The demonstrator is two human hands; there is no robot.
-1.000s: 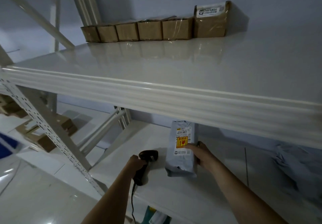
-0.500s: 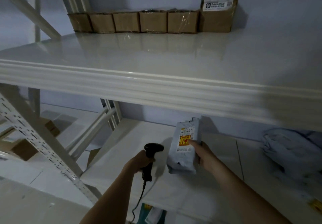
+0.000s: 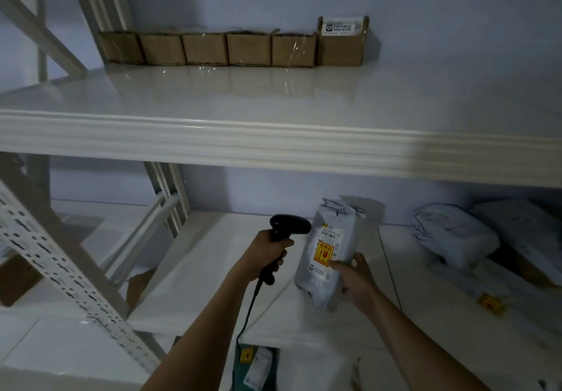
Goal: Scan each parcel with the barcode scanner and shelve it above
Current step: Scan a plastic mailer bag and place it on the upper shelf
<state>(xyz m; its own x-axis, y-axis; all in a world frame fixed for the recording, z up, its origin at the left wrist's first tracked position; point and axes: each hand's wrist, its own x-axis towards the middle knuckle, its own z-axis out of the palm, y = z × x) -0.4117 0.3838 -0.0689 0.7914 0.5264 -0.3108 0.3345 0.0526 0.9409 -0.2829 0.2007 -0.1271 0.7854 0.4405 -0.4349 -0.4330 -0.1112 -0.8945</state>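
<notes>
1. The left hand (image 3: 267, 258) clenches the barcode scanner (image 3: 284, 240) – its head points right, at the parcel just beside the knuckles.
2. The right hand (image 3: 354, 278) grasps the grey parcel (image 3: 330, 252) near its bottom, long axis upright, label facing the scanner, over the lower shelf (image 3: 213, 269).

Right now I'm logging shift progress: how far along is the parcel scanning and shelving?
Done: six cardboard boxes already stand in a row at the back of the upper shelf. In hand: the right hand holds a grey parcel label-up while the left hand aims the barcode scanner at it. Left: shelving this one, plus at least two grey bags waiting on the lower shelf.
</notes>
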